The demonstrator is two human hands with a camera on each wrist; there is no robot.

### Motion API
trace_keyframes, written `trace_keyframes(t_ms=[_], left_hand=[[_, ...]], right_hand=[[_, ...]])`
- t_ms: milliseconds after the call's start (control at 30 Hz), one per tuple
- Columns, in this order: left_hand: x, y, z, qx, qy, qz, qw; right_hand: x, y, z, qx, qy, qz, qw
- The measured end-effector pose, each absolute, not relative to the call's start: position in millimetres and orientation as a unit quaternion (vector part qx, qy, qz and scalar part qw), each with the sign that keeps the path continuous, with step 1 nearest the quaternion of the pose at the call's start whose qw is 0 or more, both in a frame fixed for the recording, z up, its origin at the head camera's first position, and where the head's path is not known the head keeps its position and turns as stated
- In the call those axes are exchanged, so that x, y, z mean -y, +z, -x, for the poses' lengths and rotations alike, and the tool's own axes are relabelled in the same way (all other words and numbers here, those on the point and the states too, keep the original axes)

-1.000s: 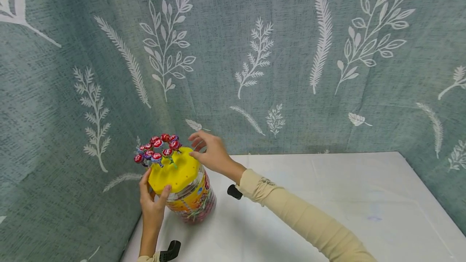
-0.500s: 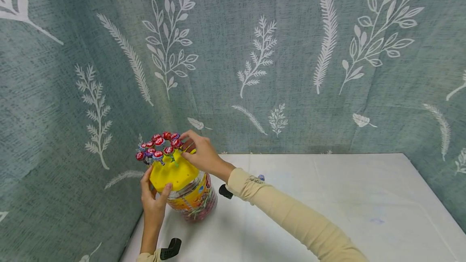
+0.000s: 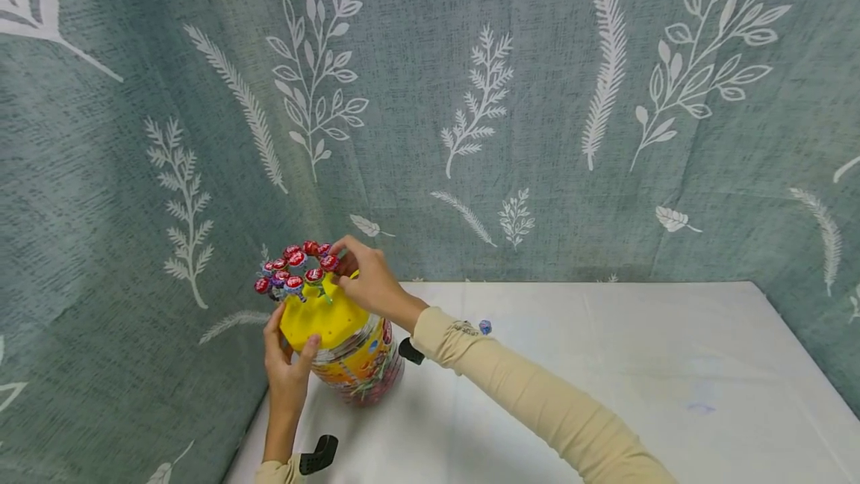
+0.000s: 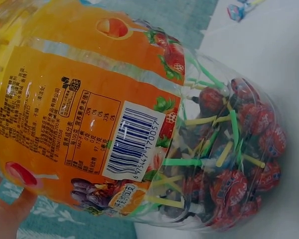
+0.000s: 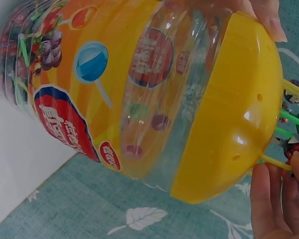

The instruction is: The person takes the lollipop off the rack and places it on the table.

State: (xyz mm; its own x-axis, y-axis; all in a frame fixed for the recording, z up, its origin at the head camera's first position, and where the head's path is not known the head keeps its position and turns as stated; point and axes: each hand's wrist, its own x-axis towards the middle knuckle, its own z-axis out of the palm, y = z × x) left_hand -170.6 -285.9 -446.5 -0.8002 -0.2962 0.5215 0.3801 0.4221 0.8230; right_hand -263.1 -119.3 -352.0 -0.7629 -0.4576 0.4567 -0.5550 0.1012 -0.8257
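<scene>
A clear plastic jar (image 3: pixel 363 372) with an orange label and yellow lid (image 3: pixel 329 323) stands tilted in the head view. Lollipops fill its bottom in the left wrist view. My left hand (image 3: pixel 287 376) grips the lid's near-left side, thumb in front. Several wrapped lollipops (image 3: pixel 295 260) stick out of the lid top in a ring. At the lid's far right, my right hand (image 3: pixel 372 278) pinches a lollipop; its yellow stick (image 5: pixel 275 163) meets a hole in the lid in the right wrist view. Its wrapped head is partly hidden by my fingers.
On the white table (image 3: pixel 605 364), one loose lollipop (image 3: pixel 485 327) lies beyond my right sleeve. Green leaf-patterned cloth (image 3: pixel 416 95) hangs behind and at the left, close to the jar. Black camera mounts (image 3: pixel 319 454) sit on both wrists.
My right hand has moved left to the lid's lollipops and now pinches one at the edge. The loose lollipop has come into sight past the sleeve. My left hand keeps its grip.
</scene>
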Motion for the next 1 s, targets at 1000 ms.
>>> trace_keyframes(t_ms=[1000], left_hand=[[295.0,-461.7,178.0,0.783,-0.545,0.002,0.300]], right_hand=[[72.1,-352.0,263.2,0.726,0.588,-0.340,0.107]])
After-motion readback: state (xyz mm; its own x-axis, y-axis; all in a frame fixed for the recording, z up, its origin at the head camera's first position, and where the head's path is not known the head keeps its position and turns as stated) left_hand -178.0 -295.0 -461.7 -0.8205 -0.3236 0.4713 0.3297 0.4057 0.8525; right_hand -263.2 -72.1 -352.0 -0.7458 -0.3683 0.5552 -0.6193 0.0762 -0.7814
